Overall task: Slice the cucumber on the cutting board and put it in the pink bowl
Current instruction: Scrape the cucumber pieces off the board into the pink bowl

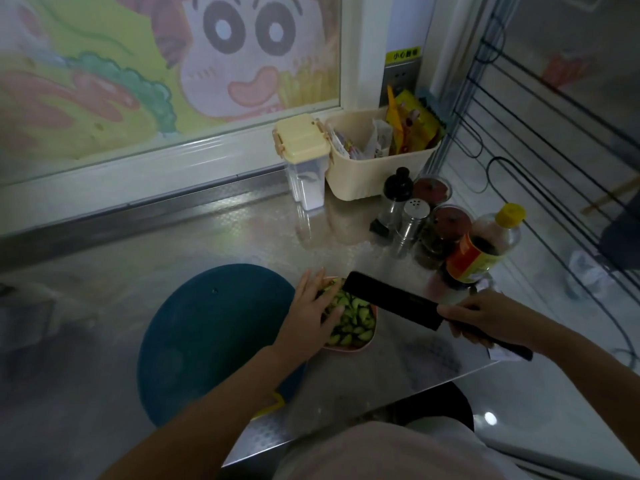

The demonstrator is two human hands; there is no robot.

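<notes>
A pink bowl (349, 347) stands on the steel counter just right of the round dark-blue cutting board (211, 337). Green cucumber slices (356, 322) fill the bowl. My left hand (313, 311) lies over the bowl's left side with straight fingers touching the slices. My right hand (485, 318) grips the black handle of a cleaver (391, 299). Its dark blade hangs over the bowl's far right edge, tilted. No cucumber shows on the board.
Right of the bowl stand a soy sauce bottle (481, 249), spice jars (446, 230) and shakers (410, 221). Behind them are a cream basket (377, 168) of packets and a yellow-lidded container (303, 161). The counter's front edge (363, 415) runs close to my body.
</notes>
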